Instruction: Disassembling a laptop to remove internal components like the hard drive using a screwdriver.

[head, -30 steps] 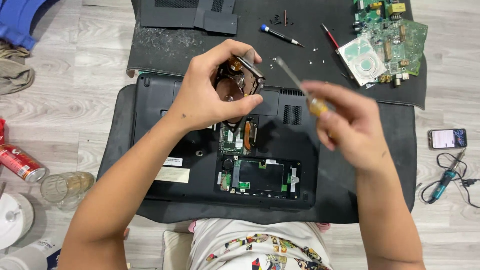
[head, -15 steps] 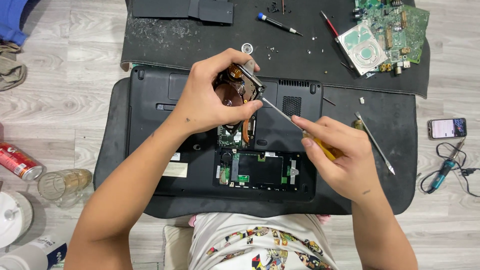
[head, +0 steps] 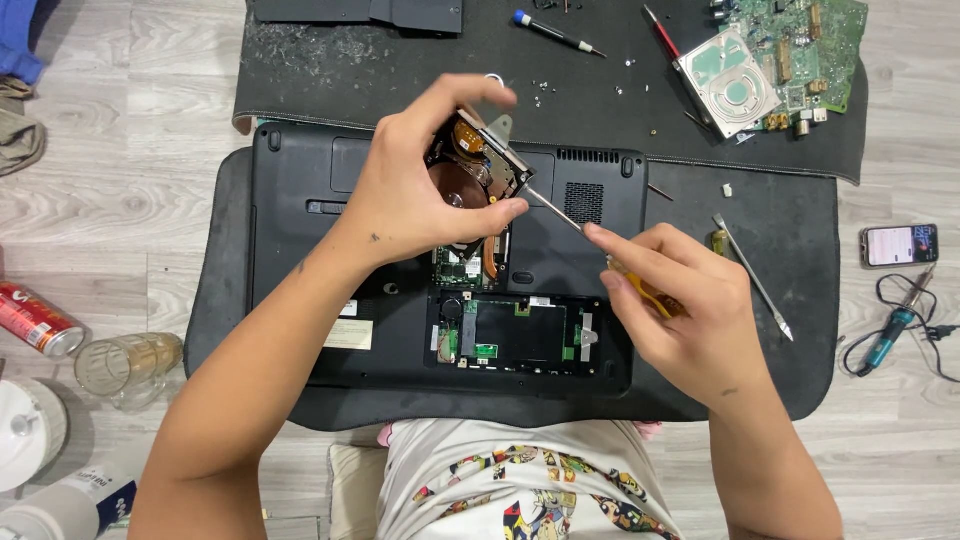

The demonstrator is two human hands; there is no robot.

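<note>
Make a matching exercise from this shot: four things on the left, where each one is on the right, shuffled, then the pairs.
1. fan assembly
2. screwdriver
3. red can
4. phone

A. lying on the floor at the far left
B. held in the right hand
C. on the floor at the far right
D. held in the left hand

Pairs: 1-D, 2-B, 3-A, 4-C

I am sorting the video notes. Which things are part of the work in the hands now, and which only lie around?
In use:
left hand holding the small drive
right hand holding the screwdriver
open laptop underneath

Lying about:
blue screwdriver
green circuit board
phone
soldering iron
red can
glass
</note>
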